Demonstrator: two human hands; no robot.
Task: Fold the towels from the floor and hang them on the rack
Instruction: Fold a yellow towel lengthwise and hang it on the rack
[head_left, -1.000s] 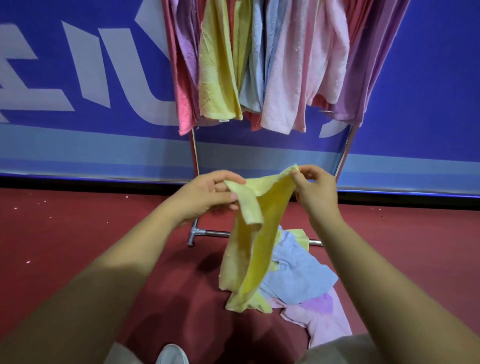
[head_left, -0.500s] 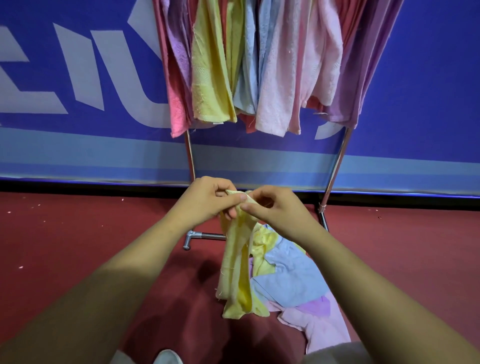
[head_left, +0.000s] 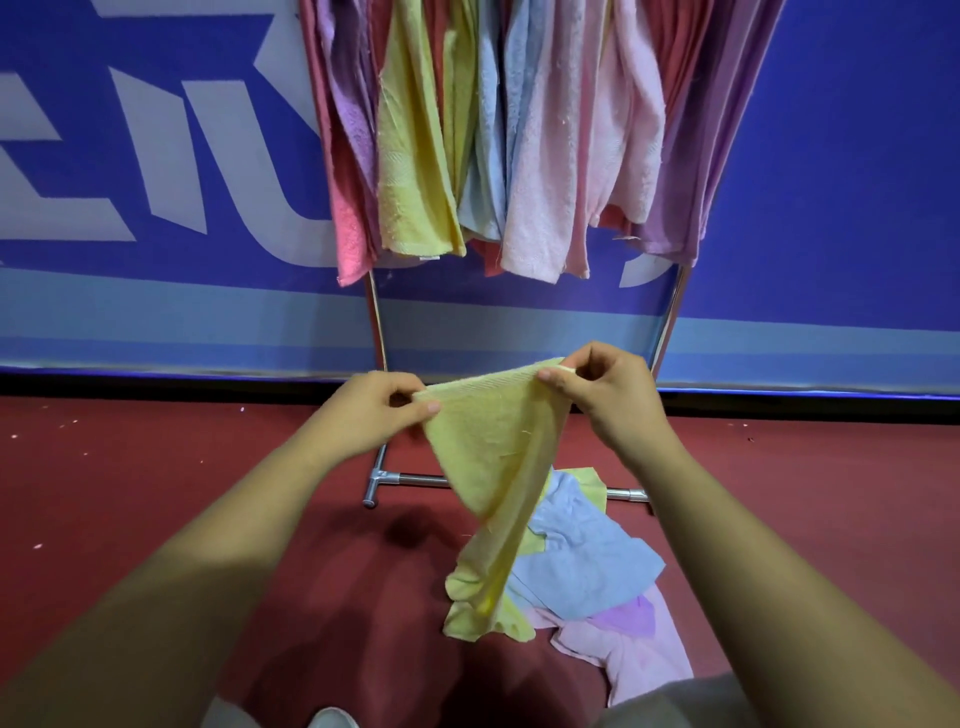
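Observation:
A yellow towel (head_left: 491, 467) hangs between my hands, its top edge pulled taut and its lower end drooping to the floor. My left hand (head_left: 371, 410) pinches the left corner, and my right hand (head_left: 597, 395) pinches the right corner slightly higher. Under the towel a pile lies on the red floor: a light blue towel (head_left: 587, 561), a purple one (head_left: 626, 618) and a pink one (head_left: 639, 660). Behind stands the metal rack (head_left: 376, 322), its upper part covered by several hung towels in pink, purple, yellow and blue (head_left: 415, 156).
A blue banner wall with white lettering (head_left: 156, 156) runs behind the rack. The rack's base bar (head_left: 410, 478) rests on the red floor (head_left: 156, 493). A white shoe tip (head_left: 332, 719) shows at the bottom edge.
My hands had come together at the towel's top edge half a second ago; now they have drawn apart, stretching that edge flat between two corners.

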